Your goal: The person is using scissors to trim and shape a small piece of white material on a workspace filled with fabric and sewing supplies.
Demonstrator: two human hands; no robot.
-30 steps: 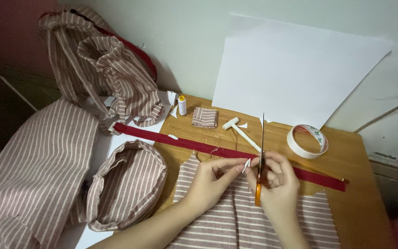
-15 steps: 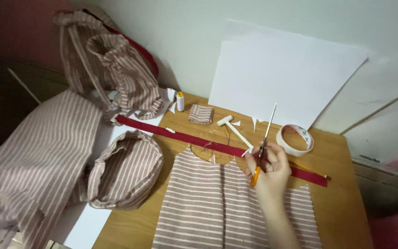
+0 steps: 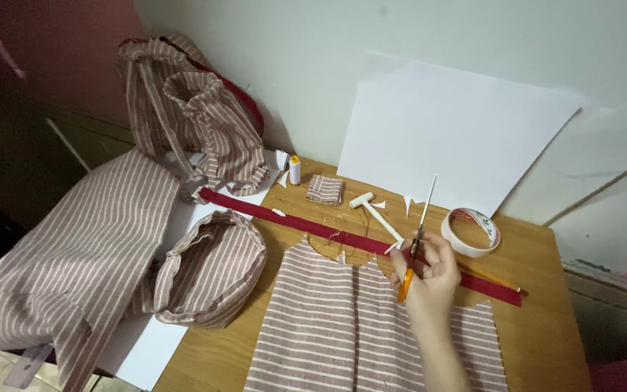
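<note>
Orange-handled scissors (image 3: 415,247) with long, thin steel blades sit just right of the frame's centre, gripped in the person's right hand (image 3: 429,279). The fingers are closed around the orange loops and the blades point up toward the wall, tips together. The left hand is out of view.

Below the hand lies a flat piece of pink and white striped fabric (image 3: 342,327), filling the lower middle of the frame on the wooden counter (image 3: 538,319). A long dark red zipper tape (image 3: 292,221) runs diagonally across the counter from upper left to lower right, passing behind the hand. Just above it rest a small white plastic hammer-shaped tool (image 3: 368,207), a folded square of striped fabric (image 3: 325,189) and a little white thread spool with a yellow top (image 3: 294,170). A roll of white tape (image 3: 471,232) lies right of the scissors. A big white sheet of paper (image 3: 459,131) leans on the wall behind.

At left, a round striped fabric pouch (image 3: 208,268) sits at the counter's edge, a striped bag (image 3: 197,123) stands upper left, and more striped cloth (image 3: 74,254) drapes off the far left.
</note>
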